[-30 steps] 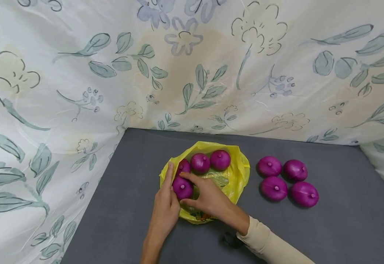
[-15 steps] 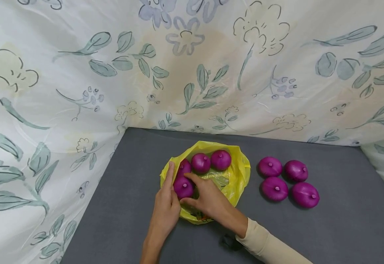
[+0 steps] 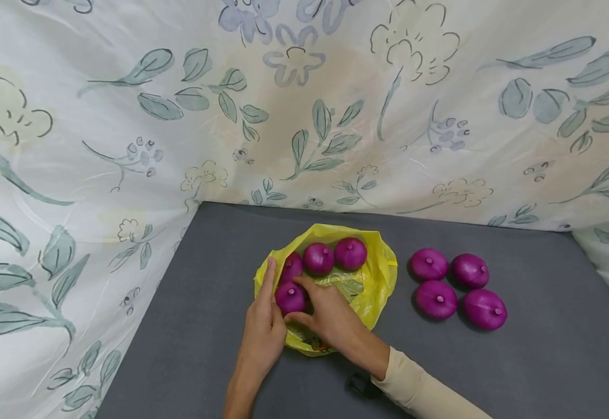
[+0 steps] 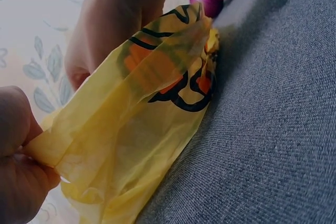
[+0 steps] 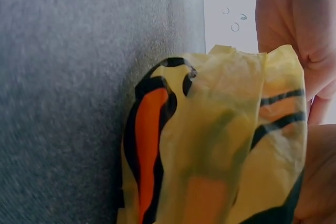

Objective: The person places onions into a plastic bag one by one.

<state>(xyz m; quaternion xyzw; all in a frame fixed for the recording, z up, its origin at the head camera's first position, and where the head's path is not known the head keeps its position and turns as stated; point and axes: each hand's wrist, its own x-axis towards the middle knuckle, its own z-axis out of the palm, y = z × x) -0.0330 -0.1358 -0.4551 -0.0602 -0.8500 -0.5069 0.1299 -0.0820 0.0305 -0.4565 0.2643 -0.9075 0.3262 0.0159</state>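
Note:
A yellow plastic bag [image 3: 383,273] with its mouth rolled wide stands on the dark table. My left hand [image 3: 266,320] pinches its left rim, as the left wrist view shows with the bag wall [image 4: 131,135] drawn between thumb and fingers. Inside the bag, my right hand [image 3: 335,320] grips a red onion [image 3: 291,298] between thumb and fingers at the lower left. Further red onions sit along the bag's back: one at the left [image 3: 292,266], one in the middle [image 3: 319,259], one at the right [image 3: 351,254]. In the right wrist view the bag's printed side [image 5: 210,145] hides the fingertips.
Right of the bag, several red onions [image 3: 437,300] stand in a close cluster on the grey tabletop [image 3: 545,361]. A small dark object [image 3: 362,385] lies below my right wrist. A floral-patterned cloth [image 3: 304,116] hangs behind and at the sides of the table.
The onion in my right hand has turned slightly, its stem tip now facing further up. My right forearm has shifted a little left. The left hand stays at the bag's rim.

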